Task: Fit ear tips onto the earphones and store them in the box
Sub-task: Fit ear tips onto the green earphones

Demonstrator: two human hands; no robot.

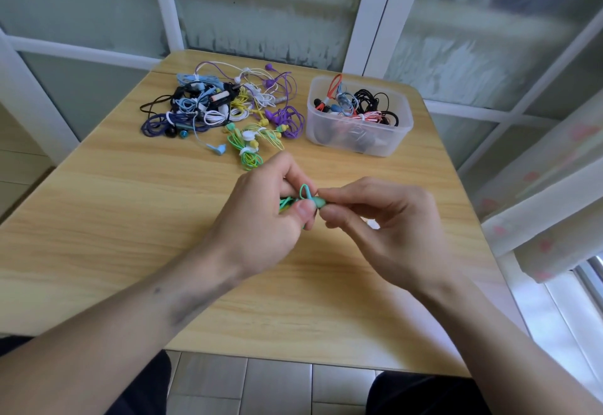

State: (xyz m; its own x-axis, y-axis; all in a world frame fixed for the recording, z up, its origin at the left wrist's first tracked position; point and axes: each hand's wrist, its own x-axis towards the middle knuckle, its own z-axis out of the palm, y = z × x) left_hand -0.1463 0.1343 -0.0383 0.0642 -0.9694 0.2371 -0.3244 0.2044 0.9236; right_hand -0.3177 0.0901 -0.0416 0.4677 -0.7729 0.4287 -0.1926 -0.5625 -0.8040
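At frame centre, the left hand (274,206) grips a bundled green earphone (305,197) while the right hand (368,215) pinches its bud end, apparently seating an ear tip. Next likely: press it home, then carry it to the clear plastic box (359,144) upper right.

Both hands are up over the wooden table (98,219), meeting in the middle. The left hand (264,219) grips a bundle of green earphones (288,201), with a loop of cord poking up between the fingers. The right hand (375,215) pinches the mint earbud (318,202) at its tip, right against the left thumb. Behind the hands on the table sits a clear plastic box (359,140) with black, red and blue earphones inside. Left of that box there's a big messy pile of earphones (222,104), purple, blue, white, yellow and green.
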